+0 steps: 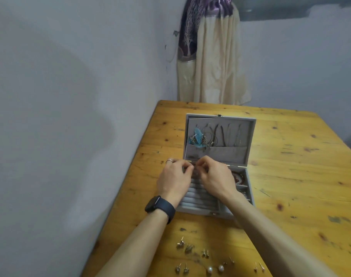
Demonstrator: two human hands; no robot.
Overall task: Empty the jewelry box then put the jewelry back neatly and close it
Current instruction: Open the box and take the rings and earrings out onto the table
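The grey jewelry box (200, 212) sits open on the wooden table (290, 176), its lid (230, 154) propped up at the far side with necklaces (220, 136) and blue feather earrings (197, 136) hung inside. Over the box's far-left corner, above the ring rolls, the left hand (173, 176) and right hand (216, 176) meet knuckles-up, fingers bent and tips gathered together (whether they pinch a piece is too small to tell). Both forearms reach across the box's near edge; a dark watch (160, 206) sits on the left wrist. Red beads (238, 176) lie in the box's right compartment. Nearer than the box, small earrings (206, 254) lie spread on the table.
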